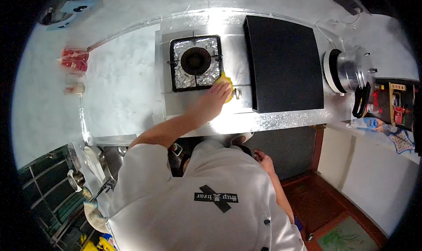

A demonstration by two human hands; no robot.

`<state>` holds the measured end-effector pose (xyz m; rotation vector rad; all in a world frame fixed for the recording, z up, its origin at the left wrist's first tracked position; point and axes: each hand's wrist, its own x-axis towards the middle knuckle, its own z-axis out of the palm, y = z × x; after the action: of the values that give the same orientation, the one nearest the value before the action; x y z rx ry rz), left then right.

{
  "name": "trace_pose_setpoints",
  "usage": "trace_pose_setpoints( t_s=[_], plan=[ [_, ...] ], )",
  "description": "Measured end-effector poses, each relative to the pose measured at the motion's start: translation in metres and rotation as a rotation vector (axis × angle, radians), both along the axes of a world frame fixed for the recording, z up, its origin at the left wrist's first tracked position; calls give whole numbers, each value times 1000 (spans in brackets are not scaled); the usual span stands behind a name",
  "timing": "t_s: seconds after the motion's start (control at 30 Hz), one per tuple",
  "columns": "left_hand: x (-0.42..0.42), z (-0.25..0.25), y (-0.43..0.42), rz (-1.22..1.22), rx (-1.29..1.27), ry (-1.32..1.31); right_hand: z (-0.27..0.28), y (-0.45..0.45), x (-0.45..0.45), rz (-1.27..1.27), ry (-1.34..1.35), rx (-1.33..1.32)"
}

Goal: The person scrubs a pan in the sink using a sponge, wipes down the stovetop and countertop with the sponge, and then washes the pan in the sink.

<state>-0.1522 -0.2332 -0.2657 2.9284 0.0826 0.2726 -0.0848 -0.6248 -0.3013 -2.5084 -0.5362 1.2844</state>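
My left hand [216, 98] reaches over the stove top and presses a yellow cloth [227, 80] against the surface. The cloth sits at the lower right corner of the gas burner [195, 61], beside the stove knob [237, 93]. Crumpled foil lines the square burner tray, and a black pan support frames it. My right hand [265, 161] hangs low by my side, below the counter edge, its fingers loosely bent with nothing visible in them.
A black panel [285, 64] covers the stove's right part. Farther right stands a metal pressure cooker [354, 68] with a black handle. Red packets [74, 60] lie at the left. A patterned cloth [401, 141] rests on the right ledge, and dishes [94, 163] stand at lower left.
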Motion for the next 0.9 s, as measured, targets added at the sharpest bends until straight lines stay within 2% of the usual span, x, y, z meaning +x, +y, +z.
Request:
trace_pose_setpoints(
  t_s=[0.07,0.1,0.2,0.27,0.33,0.47,0.57,0.63,0.7,0.77,0.9],
  plan=[
    [-17,9,-5,23,-53,117,-64,-41,-11,-143,81,231],
    [-22,11,-5,47,-107,226,-55,-35,-12,-143,85,233],
    [-34,9,-7,86,-152,122,-7,0,-8,-69,79,185],
    [-32,4,-20,93,-179,138,10,18,-1,101,36,39],
    [-23,1,-35,101,-199,145,22,35,4,85,16,44],
    [-15,0,-50,96,-246,189,15,39,9,62,-28,97],
    [-18,-6,-52,130,-241,170,30,49,10,76,3,44],
    [-17,2,-48,159,-339,82,20,44,9,83,-2,58],
    [-14,11,-44,145,-337,66,13,42,5,81,-1,73],
    [-12,12,-45,139,-342,49,11,42,4,182,5,68],
    [-23,6,-47,122,-282,134,20,52,3,130,37,74]
  ],
)
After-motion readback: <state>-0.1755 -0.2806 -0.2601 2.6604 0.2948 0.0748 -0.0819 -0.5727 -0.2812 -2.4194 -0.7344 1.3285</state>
